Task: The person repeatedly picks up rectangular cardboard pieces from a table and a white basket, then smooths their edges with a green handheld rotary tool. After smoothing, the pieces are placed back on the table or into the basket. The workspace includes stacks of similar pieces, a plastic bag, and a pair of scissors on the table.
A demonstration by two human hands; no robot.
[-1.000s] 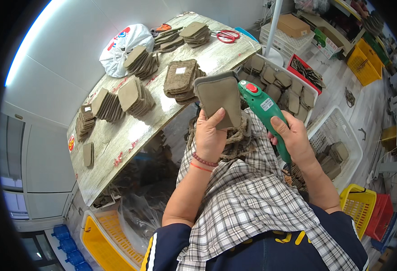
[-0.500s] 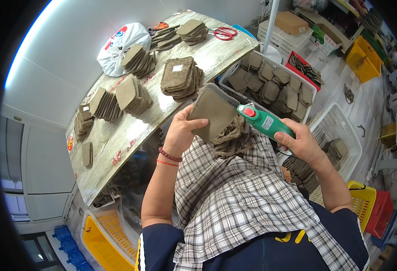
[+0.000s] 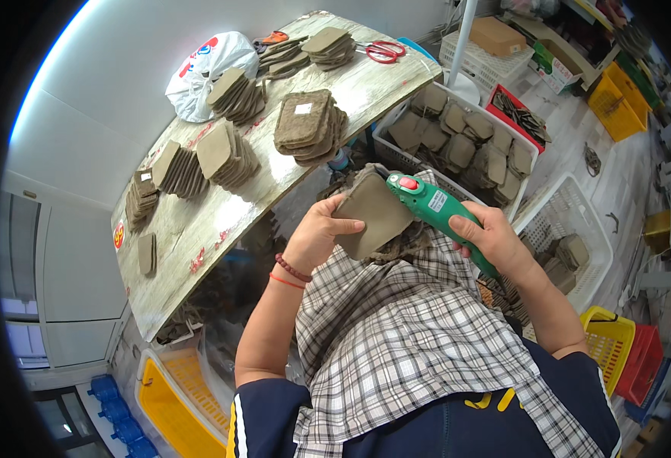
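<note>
Brown pad (image 3: 377,217), one, soft-looking, with rounded corners: lies near the middle of the view, tilted above the lap. Left hand (image 3: 324,235), at the pad's 9 o'clock: fingers pinching it, thumb flat on the upper face, the rest underneath. Right hand (image 3: 488,237), at 3 o'clock: fingers wrapped round the handle of a green tool (image 3: 438,210) with a red button, thumb along its top. The tool's head stands at the pad's 1 o'clock edge; whether it touches cannot be told. Shaggy brown scrap (image 3: 405,248), below the pad at 5 o'clock, on a checked apron (image 3: 396,336). Bench (image 3: 190,229), from 9 to 12 o'clock: carries several stacks of pads (image 3: 225,156), one single pad (image 3: 148,253) at its near left, red-handled scissors (image 3: 385,52) at 12 and a white bag (image 3: 213,76) at 11. White crate (image 3: 530,164), at 2 o'clock: many more pads inside. Second white crate (image 3: 598,263), at 3: further pads. Progress, by judgement: the held pad looks part-worked, its edge not yet finished with; how much of it is done is hidden. Whether the stacked and crated pads are finished or waiting cannot be told.
</note>
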